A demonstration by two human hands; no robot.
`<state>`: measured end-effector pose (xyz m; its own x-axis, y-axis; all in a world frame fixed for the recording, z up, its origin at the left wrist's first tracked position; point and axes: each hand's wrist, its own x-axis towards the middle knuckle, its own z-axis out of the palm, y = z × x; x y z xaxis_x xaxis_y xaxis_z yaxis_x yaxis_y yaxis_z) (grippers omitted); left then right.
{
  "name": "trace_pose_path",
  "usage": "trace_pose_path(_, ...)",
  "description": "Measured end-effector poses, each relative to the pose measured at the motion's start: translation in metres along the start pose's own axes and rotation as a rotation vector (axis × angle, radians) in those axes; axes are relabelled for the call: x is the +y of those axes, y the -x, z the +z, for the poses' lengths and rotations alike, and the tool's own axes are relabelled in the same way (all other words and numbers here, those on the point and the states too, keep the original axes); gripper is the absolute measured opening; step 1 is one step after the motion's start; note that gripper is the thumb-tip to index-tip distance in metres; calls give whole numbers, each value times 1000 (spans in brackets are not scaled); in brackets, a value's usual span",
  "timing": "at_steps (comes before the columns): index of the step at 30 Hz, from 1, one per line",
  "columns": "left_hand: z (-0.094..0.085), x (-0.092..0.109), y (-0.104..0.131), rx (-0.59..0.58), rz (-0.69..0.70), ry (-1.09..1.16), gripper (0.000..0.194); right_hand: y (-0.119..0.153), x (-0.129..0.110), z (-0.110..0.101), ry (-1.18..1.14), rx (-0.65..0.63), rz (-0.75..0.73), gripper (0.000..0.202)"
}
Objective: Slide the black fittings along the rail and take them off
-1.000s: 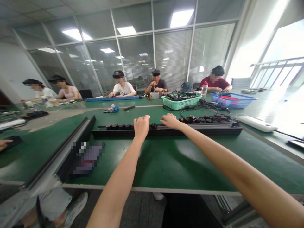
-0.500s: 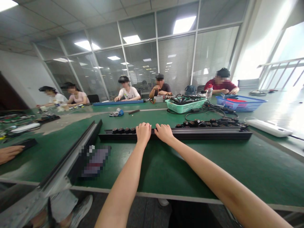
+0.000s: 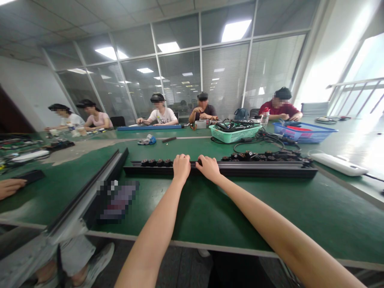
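Observation:
A long black metal rail (image 3: 261, 172) lies crosswise on the green table. My left hand (image 3: 181, 169) is closed over its middle, with the fingers curled over the far edge and the fingertips hidden. Just to the right, my right hand (image 3: 209, 168) is closed at the same rail, pinching a small black part (image 3: 199, 162) between thumb and forefinger. A row of small black socket-like pieces (image 3: 152, 163) sits along the rail left of my hands. More loose pieces of that kind (image 3: 255, 156) are heaped behind its right half.
A second black rail (image 3: 87, 192) slants over the table's front edge at left, beside a blurred flat pouch (image 3: 120, 202). Behind are a green basket of cables (image 3: 235, 135) and a blue basket (image 3: 315, 134). A white power strip (image 3: 340, 165) lies right; a co-worker's hand (image 3: 11, 188) rests left.
Both hands stay at the middle of the rail. My right hand has shifted slightly, and a small black part now shows at its fingertips. The view has moved a little.

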<state>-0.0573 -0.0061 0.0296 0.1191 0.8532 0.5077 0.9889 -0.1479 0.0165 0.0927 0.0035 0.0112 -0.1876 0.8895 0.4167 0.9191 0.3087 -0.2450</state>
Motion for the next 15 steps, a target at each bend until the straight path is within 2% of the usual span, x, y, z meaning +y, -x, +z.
trace_pose_path(7,1,1,-1,-12,-9,-20,34,-3,10,1,-130,-2,15,30)
trace_pose_path(15,2,7,-1,-19,21,-36,32,-4,12,6,-101,14,-6,30)
